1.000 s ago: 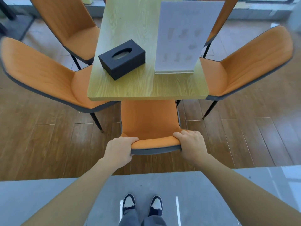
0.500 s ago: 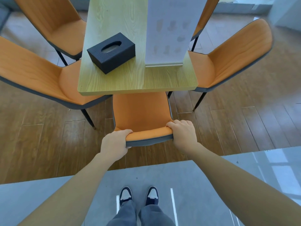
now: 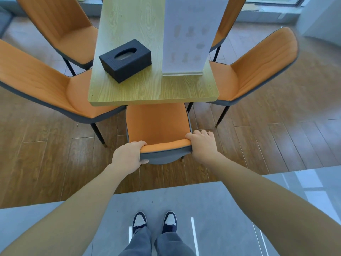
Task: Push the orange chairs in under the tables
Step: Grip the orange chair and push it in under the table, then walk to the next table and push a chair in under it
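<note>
An orange chair (image 3: pixel 157 124) with a grey back stands at the near end of a light wooden table (image 3: pixel 153 89), its seat partly under the tabletop. My left hand (image 3: pixel 127 157) grips the left end of its backrest top. My right hand (image 3: pixel 203 145) grips the right end. Another orange chair (image 3: pixel 42 84) sits at the table's left side with its seat edge under the top. A third orange chair (image 3: pixel 258 65) sits at the right side. Two more orange chairs, far left (image 3: pixel 62 26) and far right (image 3: pixel 227 21), flank the table further back.
A black tissue box (image 3: pixel 125 60) and an upright white sign (image 3: pixel 190 36) stand on the table. The floor is brown wood planks, changing to grey tile (image 3: pixel 166 204) where my feet stand. A window sill runs along the back.
The near chair's backrest has moved a little further toward the table, with both hands still gripping it. The view has shifted slightly.
</note>
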